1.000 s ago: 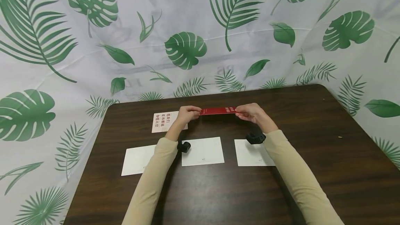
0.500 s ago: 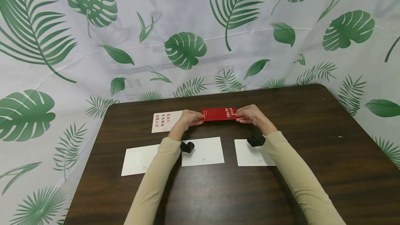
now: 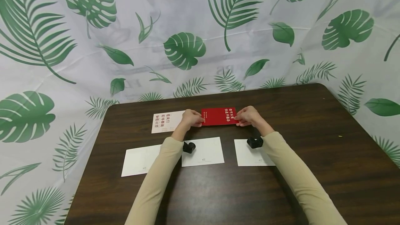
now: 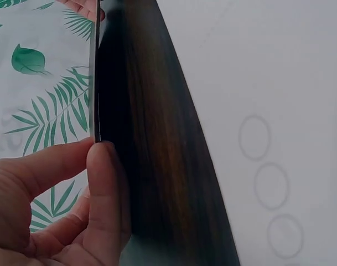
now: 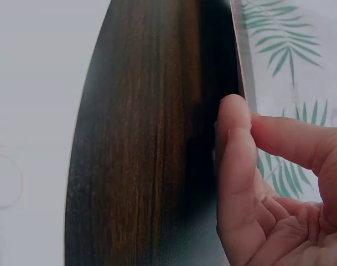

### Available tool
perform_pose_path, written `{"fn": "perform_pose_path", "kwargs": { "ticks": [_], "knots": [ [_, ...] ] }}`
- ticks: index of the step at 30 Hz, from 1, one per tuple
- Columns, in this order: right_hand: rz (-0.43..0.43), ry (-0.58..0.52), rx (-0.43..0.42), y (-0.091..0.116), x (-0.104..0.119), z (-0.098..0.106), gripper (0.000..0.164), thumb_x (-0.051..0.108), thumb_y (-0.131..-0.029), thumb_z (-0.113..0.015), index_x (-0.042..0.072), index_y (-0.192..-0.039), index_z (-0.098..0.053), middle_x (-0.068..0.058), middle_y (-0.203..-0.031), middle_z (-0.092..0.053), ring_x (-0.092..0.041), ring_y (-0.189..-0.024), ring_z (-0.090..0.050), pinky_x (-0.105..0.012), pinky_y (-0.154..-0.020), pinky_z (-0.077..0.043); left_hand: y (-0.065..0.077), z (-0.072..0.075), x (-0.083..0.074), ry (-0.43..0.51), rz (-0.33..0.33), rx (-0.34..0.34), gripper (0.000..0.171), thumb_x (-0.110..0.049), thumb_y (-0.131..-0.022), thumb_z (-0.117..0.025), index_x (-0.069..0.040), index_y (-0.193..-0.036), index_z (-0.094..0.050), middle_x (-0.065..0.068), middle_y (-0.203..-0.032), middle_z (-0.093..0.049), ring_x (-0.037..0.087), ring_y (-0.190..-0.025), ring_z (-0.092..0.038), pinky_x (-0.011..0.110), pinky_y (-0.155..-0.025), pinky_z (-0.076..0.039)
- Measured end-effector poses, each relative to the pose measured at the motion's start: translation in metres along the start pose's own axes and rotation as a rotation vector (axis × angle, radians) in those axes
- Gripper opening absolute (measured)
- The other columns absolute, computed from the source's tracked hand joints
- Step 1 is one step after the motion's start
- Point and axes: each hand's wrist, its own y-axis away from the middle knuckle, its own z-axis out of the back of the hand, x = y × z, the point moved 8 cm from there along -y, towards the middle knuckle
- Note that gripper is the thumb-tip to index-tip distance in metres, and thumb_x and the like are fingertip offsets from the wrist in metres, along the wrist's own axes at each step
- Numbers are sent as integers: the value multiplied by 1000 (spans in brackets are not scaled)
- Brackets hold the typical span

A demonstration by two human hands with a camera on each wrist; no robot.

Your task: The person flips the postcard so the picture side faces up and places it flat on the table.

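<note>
A red card (image 3: 217, 116) with white printed characters is held by its two short ends, close over the far middle of the table. My left hand (image 3: 191, 118) pinches its left end between thumb and fingers; in the left wrist view the card (image 4: 94, 72) shows edge-on above the fingertips. My right hand (image 3: 248, 116) pinches the right end the same way, and the right wrist view shows the card's thin edge (image 5: 239, 55) running up from the fingertips. Left of my left hand lies a pale card (image 3: 164, 121) with dark red characters, partly hidden by that hand.
Three white cards lie in a row nearer me: a left card (image 3: 137, 160), a middle card (image 3: 206, 152) and a right card (image 3: 250, 155), each partly covered by an arm or wrist camera. A leaf-patterned cloth (image 3: 187, 16) hangs behind the dark wooden table (image 3: 312, 131).
The red card has tilted from nearly edge-on to showing its face, and its near edge has come down towards me. Both hands have moved slightly nearer with it.
</note>
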Motion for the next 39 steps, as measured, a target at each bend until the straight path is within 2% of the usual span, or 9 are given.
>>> {"fn": "perform_pose_path", "kwargs": {
  "ticks": [7,13,17,20,23,29,34,39],
  "knots": [
    [29,141,-56,0,8,0,35,6,-84,-69,-11,-109,-53,-12,-70,-60,-13,-49,-63,-25,-50,-54,-2,-1,-2,-93,-24,-41,18,6,-77,-71,8,-93,-61,16,-78,-66,12,-47,-57,25,-50,-54],
    [36,352,-108,0,18,-1,23,11,-83,-71,-6,-91,-57,-11,-60,-61,-14,-46,-61,-26,-49,-54,-3,-3,-8,-281,-77,-72,9,4,-76,-72,3,-76,-63,13,-68,-64,13,-46,-58,26,-50,-54],
    [50,464,-121,0,23,-2,21,13,-82,-72,-4,-80,-59,-10,-56,-61,-14,-44,-61,-26,-47,-53,1,-6,-16,-398,-136,-87,24,3,-77,-69,-1,-57,-57,14,-59,-63,18,-47,-60,27,-49,-54],
    [68,521,-126,-2,25,-3,22,14,-82,-73,-3,-75,-62,-10,-55,-61,-14,-44,-61,-26,-46,-52,4,-7,-19,-445,-151,-97,35,2,-77,-67,-6,-47,-51,14,-56,-62,22,-49,-62,27,-49,-54],
    [82,568,-137,-1,27,-3,23,16,-82,-73,-2,-72,-63,-10,-55,-61,-14,-44,-60,-26,-45,-51,5,-7,-21,-471,-147,-102,38,1,-78,-66,-8,-45,-48,13,-54,-61,23,-51,-63,26,-48,-54],
    [108,632,-179,3,31,-3,25,19,-81,-74,-1,-72,-62,-9,-55,-62,-14,-44,-60,-25,-44,-50,6,-8,-23,-470,-152,-105,33,1,-78,-67,-5,-48,-52,12,-54,-61,24,-52,-64,26,-47,-53],
    [117,600,-185,4,28,-4,26,20,-81,-73,-1,-74,-60,-10,-58,-62,-15,-46,-60,-25,-45,-51,7,-7,-23,-458,-149,-101,27,1,-78,-67,-2,-53,-56,15,-58,-63,23,-53,-64,29,-50,-55],
    [116,579,-190,3,24,-3,27,21,-82,-73,-1,-74,-60,-10,-59,-62,-15,-47,-60,-25,-46,-51,5,-7,-20,-463,-113,-100,19,0,-78,-68,2,-60,-61,15,-61,-64,22,-55,-65,28,-52,-55]
  ]
}}
